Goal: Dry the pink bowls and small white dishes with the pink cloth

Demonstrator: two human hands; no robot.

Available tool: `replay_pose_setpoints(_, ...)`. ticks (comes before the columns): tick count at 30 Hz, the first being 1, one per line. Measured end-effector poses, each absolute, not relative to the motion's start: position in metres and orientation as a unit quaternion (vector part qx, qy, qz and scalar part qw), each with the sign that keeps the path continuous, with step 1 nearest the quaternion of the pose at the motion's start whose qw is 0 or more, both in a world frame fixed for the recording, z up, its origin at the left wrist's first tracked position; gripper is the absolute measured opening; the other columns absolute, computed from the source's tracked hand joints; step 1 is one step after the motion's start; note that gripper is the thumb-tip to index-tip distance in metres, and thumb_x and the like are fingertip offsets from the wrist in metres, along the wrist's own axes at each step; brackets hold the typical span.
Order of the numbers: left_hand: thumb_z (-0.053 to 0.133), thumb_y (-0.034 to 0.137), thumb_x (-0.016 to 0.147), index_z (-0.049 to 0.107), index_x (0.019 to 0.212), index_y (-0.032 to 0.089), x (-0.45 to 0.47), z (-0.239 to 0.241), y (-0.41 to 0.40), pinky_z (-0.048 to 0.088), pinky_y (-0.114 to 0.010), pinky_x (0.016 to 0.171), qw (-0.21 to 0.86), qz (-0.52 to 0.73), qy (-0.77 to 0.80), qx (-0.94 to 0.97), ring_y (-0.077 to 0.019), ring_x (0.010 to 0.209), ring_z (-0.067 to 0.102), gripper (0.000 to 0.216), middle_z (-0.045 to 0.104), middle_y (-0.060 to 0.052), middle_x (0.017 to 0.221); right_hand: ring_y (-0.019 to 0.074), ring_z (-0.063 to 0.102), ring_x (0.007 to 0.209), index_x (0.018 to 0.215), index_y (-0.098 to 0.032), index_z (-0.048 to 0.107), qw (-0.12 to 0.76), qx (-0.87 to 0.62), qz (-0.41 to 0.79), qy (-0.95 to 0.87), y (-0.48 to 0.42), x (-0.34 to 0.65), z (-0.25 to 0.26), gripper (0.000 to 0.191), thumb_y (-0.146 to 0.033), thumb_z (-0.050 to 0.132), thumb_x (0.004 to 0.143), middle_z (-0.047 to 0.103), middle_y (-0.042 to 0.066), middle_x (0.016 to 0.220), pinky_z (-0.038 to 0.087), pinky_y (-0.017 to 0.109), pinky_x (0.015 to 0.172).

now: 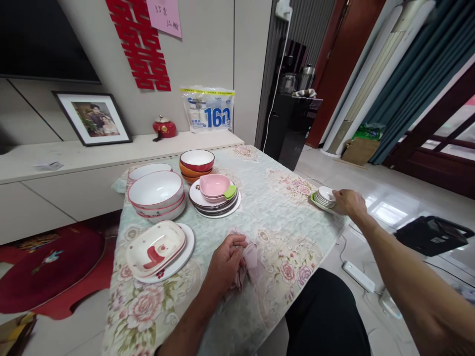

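Note:
My left hand (228,259) rests on the table with its fingers curled over a crumpled pink cloth (251,254). At the table's right edge, my right hand (349,203) has its fingers pinched at the rim of a small white dish (326,192). That dish tops a stack of similar dishes, which sits on a green-and-white plate (318,201). Ahead of my left hand stands a stack of plates (233,205) with a pink bowl (214,185) on top. To its left lie a rectangular dish with a red print (163,236) and a white plate (188,247) beneath.
Large white bowls (156,190) and a stack of red and orange bowls (196,160) stand toward the back left of the floral tablecloth (260,183). Behind is a cabinet (148,148) bearing a picture frame (92,118), a red pot (164,128) and a plastic pack (208,110).

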State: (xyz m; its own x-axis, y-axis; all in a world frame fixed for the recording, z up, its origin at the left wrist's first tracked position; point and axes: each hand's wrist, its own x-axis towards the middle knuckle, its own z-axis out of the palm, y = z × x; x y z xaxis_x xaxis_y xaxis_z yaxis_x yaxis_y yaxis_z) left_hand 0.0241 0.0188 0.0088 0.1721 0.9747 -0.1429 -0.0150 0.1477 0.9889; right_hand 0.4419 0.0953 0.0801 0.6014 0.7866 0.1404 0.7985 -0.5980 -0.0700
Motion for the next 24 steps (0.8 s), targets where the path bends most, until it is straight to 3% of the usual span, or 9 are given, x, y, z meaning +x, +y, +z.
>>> replay_pose_setpoints(5,0.056,0.028,0.078,0.065,0.100,0.016,0.026,0.007,0.018,0.042,-0.022,0.051,0.575,0.423,0.477,0.514,-0.0092,0.052,0.057,0.026,0.068,-0.005,0.089,0.0301,0.067,0.092,0.124,-0.013,0.069,0.119,-0.876,-0.079,-0.461,0.087,0.414,0.095,0.045,-0.038,0.044,0.097,0.070,0.028,0.108,0.041,0.040,0.071)
replay_pose_setpoints(8,0.054,0.025,0.081,0.064,0.100,0.017,0.027,0.005,0.017,0.042,-0.022,0.052,0.566,0.427,0.473,0.523,-0.0082,0.052,0.055,0.024,0.068,-0.005,0.092,0.0263,0.067,0.085,0.113,-0.017,0.074,0.233,-0.803,-0.081,-0.542,0.086,0.368,0.093,0.035,-0.035,0.051,0.092,0.074,0.020,0.096,0.043,0.038,0.076)
replay_pose_setpoints(10,0.053,0.022,0.081,0.063,0.099,0.017,0.027,0.003,0.017,0.039,-0.022,0.049,0.571,0.427,0.476,0.515,-0.0083,0.052,0.055,0.022,0.068,-0.005,0.092,0.0234,0.068,0.072,0.107,-0.018,0.074,0.309,-0.742,0.008,-0.596,0.084,0.326,0.086,0.035,-0.038,0.053,0.089,0.073,0.010,0.077,0.047,0.036,0.073)
replay_pose_setpoints(13,0.053,0.019,0.080,0.063,0.097,0.017,0.027,0.000,0.016,0.040,-0.021,0.050,0.577,0.433,0.469,0.510,-0.0079,0.052,0.056,0.020,0.067,-0.005,0.092,0.0195,0.062,0.056,0.101,-0.017,0.074,0.387,-0.663,0.177,-0.616,0.084,0.260,0.076,0.038,-0.045,0.056,0.083,0.068,0.005,0.066,0.048,0.031,0.057)
replay_pose_setpoints(18,0.053,0.017,0.079,0.063,0.099,0.017,0.027,-0.005,0.017,0.041,-0.021,0.052,0.581,0.434,0.465,0.507,-0.0069,0.052,0.056,0.023,0.067,-0.004,0.094,0.0148,0.059,0.053,0.103,-0.018,0.072,0.420,-0.595,0.224,-0.647,0.100,0.191,0.077,0.038,-0.046,0.057,0.083,0.070,0.003,0.075,0.048,0.029,0.057)
replay_pose_setpoints(21,0.053,0.017,0.078,0.062,0.099,0.017,0.028,-0.005,0.019,0.041,-0.021,0.051,0.583,0.431,0.469,0.504,-0.0067,0.051,0.055,0.024,0.067,-0.005,0.095,0.0140,0.061,0.052,0.108,-0.019,0.070,0.381,-0.614,0.217,-0.656,0.122,0.173,0.082,0.038,-0.046,0.054,0.087,0.071,0.004,0.081,0.047,0.028,0.056)
replay_pose_setpoints(24,0.052,0.016,0.077,0.062,0.099,0.016,0.029,-0.005,0.021,0.041,-0.022,0.051,0.581,0.426,0.475,0.506,-0.0071,0.049,0.055,0.024,0.068,-0.006,0.095,0.0140,0.062,0.051,0.092,-0.017,0.069,0.337,-0.652,0.261,-0.627,0.141,0.163,0.083,0.035,-0.046,0.050,0.089,0.072,0.005,0.080,0.045,0.027,0.053)
